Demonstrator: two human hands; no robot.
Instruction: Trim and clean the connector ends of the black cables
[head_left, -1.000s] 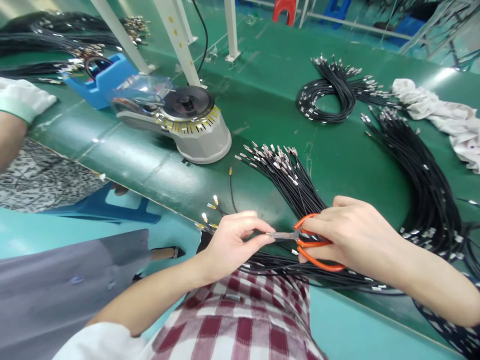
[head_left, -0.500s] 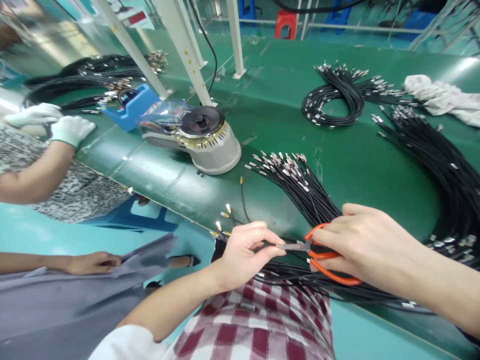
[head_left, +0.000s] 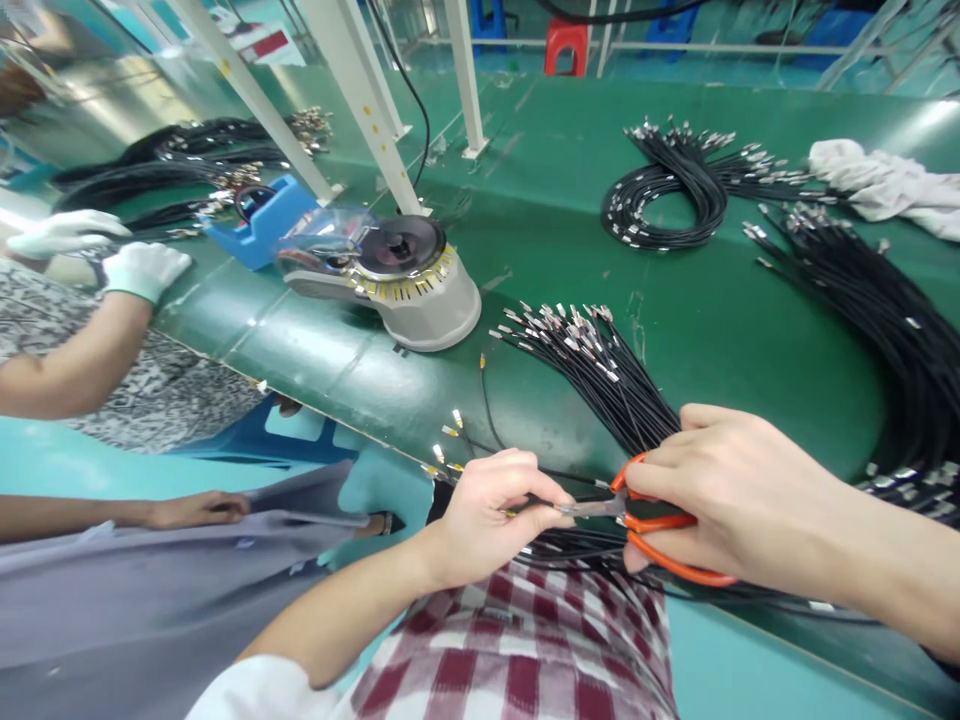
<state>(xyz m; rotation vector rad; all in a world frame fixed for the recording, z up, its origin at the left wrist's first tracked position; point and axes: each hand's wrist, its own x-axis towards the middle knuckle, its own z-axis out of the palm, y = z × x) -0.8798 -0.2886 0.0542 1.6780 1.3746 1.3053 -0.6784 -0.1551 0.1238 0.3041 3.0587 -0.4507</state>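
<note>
My right hand [head_left: 712, 490] is closed around the orange-handled scissors [head_left: 682, 568], fingers through the loops, blades pointing left. The blade tips meet the fingertips of my left hand [head_left: 499, 510], which is pinched. A small yellow-tipped cable end [head_left: 511, 514] shows inside that pinch, mostly hidden by the fingers. Below both hands, black cables [head_left: 585, 548] lie across my lap and the table edge. Just beyond them, a bundle of black cables [head_left: 600, 375] with metal-tipped ends runs under my right hand. Several yellow-tagged cable ends [head_left: 450, 432] stick out left of my left hand.
A grey round tape dispenser [head_left: 431, 310] and a blue tape holder [head_left: 262, 225] stand on the green table [head_left: 540, 240]. A coiled cable bundle [head_left: 664, 235], another bundle [head_left: 870, 300] and a white cloth [head_left: 877, 180] lie right. Co-workers' gloved hands [head_left: 146, 268] and bare hand [head_left: 199, 508] are left.
The scissors and both hands have shifted slightly down, with the blades still at my left fingertips. The yellow tip in my left hand has come into view. A co-worker's gloved hands moved slightly.
</note>
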